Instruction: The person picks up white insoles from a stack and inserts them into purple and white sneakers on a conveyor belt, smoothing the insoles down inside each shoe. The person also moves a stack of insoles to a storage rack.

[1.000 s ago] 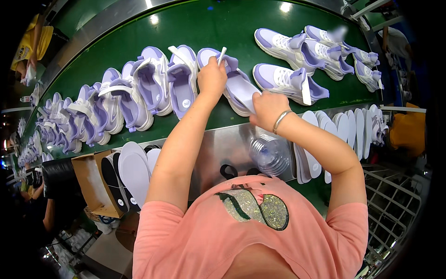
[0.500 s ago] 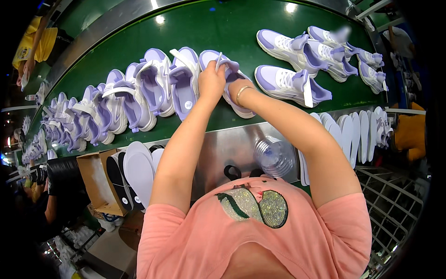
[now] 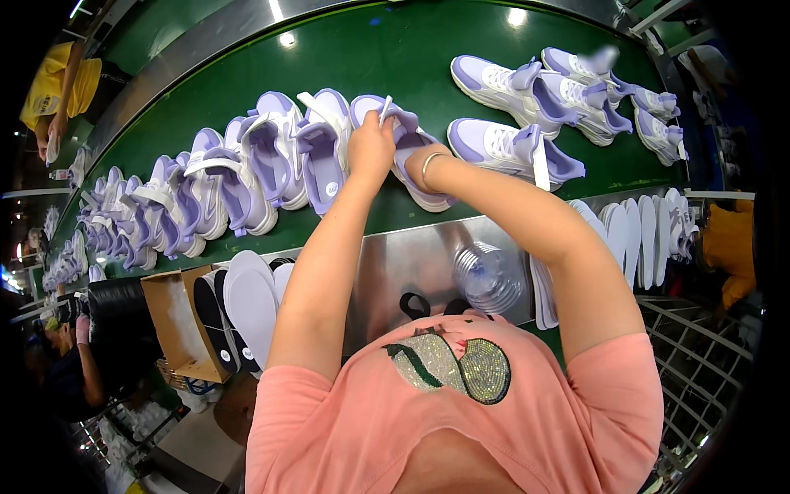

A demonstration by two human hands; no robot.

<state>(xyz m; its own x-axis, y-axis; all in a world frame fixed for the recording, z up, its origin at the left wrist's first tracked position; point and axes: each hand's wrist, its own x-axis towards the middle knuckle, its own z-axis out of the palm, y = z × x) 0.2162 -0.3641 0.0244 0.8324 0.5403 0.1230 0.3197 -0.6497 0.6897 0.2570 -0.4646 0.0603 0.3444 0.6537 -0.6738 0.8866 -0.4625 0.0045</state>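
Note:
A lilac-and-white sneaker (image 3: 411,169) lies on the green conveyor belt (image 3: 387,58) right in front of me. My left hand (image 3: 370,148) grips its upper near the tongue, where a white strip sticks up. My right hand (image 3: 415,156), a bangle on its wrist, reaches into the same shoe beside the left hand, its fingers hidden inside. To the left stands a row of several matching sneakers (image 3: 271,156). More finished pairs (image 3: 527,90) sit to the right and far right on the belt.
A steel ledge (image 3: 411,255) runs below the belt with a clear plastic bottle (image 3: 487,276) on it. White insoles (image 3: 642,235) stack at the right and in a cardboard box (image 3: 177,325) at the left. Other people (image 3: 62,90) work at the far left.
My right hand has moved from the belt's near edge up to the sneaker and into it beside the left hand. The left hand stays on the shoe's upper.

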